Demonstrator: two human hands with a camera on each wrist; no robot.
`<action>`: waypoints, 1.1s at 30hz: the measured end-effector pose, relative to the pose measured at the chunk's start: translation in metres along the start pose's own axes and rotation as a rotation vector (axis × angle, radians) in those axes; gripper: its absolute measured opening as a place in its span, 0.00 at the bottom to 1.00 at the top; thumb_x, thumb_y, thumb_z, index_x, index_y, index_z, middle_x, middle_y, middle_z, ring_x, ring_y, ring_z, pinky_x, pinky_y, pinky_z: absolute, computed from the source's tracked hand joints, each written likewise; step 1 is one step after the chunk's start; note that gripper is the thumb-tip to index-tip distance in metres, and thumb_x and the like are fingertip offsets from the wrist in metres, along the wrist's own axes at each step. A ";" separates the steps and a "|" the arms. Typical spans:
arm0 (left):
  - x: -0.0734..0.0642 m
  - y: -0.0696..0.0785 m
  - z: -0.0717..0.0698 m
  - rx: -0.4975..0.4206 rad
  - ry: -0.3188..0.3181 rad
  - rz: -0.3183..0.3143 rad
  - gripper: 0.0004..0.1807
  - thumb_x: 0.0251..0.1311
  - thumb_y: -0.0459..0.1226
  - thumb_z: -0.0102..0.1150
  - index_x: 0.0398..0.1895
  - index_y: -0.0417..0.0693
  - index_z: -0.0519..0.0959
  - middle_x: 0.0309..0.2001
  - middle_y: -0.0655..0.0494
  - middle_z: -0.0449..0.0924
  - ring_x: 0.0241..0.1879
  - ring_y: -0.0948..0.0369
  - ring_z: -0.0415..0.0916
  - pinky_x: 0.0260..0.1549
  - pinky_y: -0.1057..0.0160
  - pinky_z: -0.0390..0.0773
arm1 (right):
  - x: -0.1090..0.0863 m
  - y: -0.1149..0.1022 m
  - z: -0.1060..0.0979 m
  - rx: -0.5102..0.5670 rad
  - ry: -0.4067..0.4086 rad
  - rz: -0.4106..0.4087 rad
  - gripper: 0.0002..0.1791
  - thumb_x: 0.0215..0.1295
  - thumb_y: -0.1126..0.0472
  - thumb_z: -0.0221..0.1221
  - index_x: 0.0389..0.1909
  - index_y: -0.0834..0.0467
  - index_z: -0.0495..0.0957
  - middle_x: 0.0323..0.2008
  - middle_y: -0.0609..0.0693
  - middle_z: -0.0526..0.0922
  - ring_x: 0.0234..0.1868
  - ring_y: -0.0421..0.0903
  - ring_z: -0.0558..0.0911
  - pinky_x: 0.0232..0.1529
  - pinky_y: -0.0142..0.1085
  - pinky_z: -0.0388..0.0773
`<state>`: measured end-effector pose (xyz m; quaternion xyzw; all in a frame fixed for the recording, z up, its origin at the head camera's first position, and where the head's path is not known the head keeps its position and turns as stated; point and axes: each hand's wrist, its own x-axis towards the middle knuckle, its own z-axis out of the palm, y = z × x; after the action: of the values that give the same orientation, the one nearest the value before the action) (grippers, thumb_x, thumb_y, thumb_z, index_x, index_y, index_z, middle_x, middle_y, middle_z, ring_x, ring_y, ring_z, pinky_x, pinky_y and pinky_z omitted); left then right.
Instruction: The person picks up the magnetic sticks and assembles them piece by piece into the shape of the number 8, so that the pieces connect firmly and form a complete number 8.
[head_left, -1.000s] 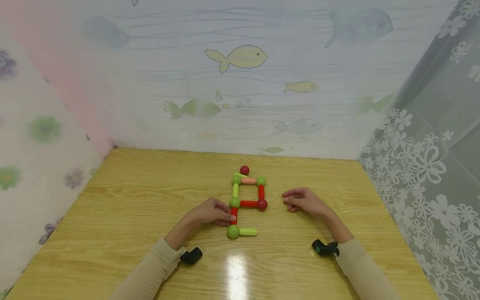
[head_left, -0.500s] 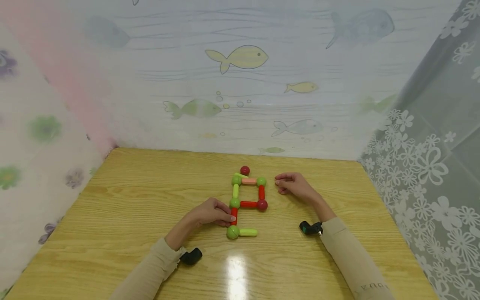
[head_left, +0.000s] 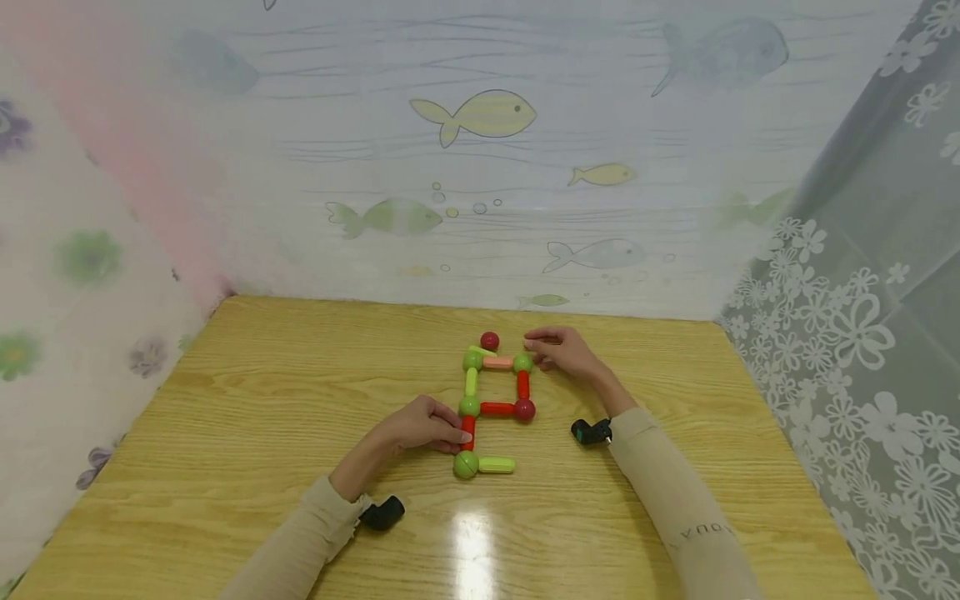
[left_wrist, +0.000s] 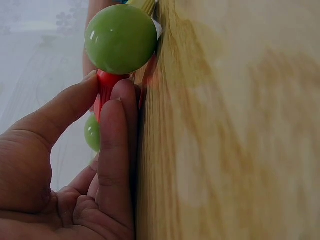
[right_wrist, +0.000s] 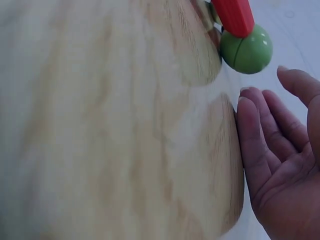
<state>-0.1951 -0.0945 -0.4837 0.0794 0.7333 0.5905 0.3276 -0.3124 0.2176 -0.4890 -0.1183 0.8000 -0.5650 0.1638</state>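
A frame of rods and balls (head_left: 497, 408) lies flat on the table: a four-sided loop with a tail toward me. My left hand (head_left: 420, 423) pinches the tail's red rod (head_left: 468, 427) between thumb and fingers. Close to those fingertips is the green ball (left_wrist: 121, 39) at the tail's end, and a yellow-green rod (head_left: 497, 465) extends right from it. My right hand (head_left: 567, 352), holding nothing, has its fingertips beside the loop's far right green ball (right_wrist: 247, 49). Just left of these fingertips, beyond the loop, sits a dark red ball (head_left: 490, 340).
Another yellow-green rod (head_left: 482, 351) angles out behind the loop's far left green ball (head_left: 472, 361). The wooden table (head_left: 300, 358) ends at a fish-patterned curtain (head_left: 360, 275). Black cameras (head_left: 383, 512) are strapped to both wrists.
My right hand has moved away from me and to the left, from right of the loop to its far right corner. The left hand keeps its pinch on the red rod.
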 end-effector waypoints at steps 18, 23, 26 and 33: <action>-0.002 0.004 0.001 -0.001 0.010 -0.018 0.15 0.62 0.33 0.69 0.47 0.29 0.81 0.36 0.47 0.88 0.33 0.59 0.86 0.40 0.60 0.87 | 0.028 -0.013 0.017 -0.177 -0.059 -0.096 0.22 0.75 0.55 0.60 0.64 0.61 0.77 0.60 0.58 0.82 0.58 0.53 0.81 0.52 0.36 0.80; -0.002 0.003 0.002 0.000 0.014 -0.026 0.15 0.62 0.33 0.69 0.46 0.30 0.81 0.36 0.47 0.88 0.34 0.59 0.86 0.40 0.60 0.87 | 0.034 -0.014 0.023 -0.196 -0.090 -0.105 0.22 0.76 0.57 0.58 0.66 0.60 0.76 0.64 0.58 0.79 0.61 0.55 0.79 0.61 0.43 0.77; -0.001 0.001 0.002 0.000 0.018 -0.028 0.15 0.62 0.33 0.69 0.46 0.30 0.81 0.36 0.47 0.88 0.34 0.59 0.87 0.40 0.60 0.87 | 0.036 -0.015 0.027 -0.199 -0.103 -0.101 0.23 0.76 0.56 0.58 0.67 0.60 0.75 0.64 0.57 0.79 0.61 0.55 0.79 0.62 0.45 0.77; 0.001 0.001 0.002 -0.013 0.023 -0.036 0.15 0.62 0.33 0.69 0.47 0.30 0.81 0.36 0.47 0.87 0.34 0.59 0.86 0.40 0.60 0.87 | 0.037 -0.017 0.032 -0.228 -0.122 -0.125 0.24 0.76 0.58 0.58 0.69 0.60 0.73 0.62 0.59 0.80 0.58 0.54 0.79 0.59 0.43 0.78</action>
<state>-0.1946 -0.0919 -0.4832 0.0575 0.7345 0.5901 0.3302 -0.3339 0.1705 -0.4874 -0.2197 0.8386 -0.4714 0.1620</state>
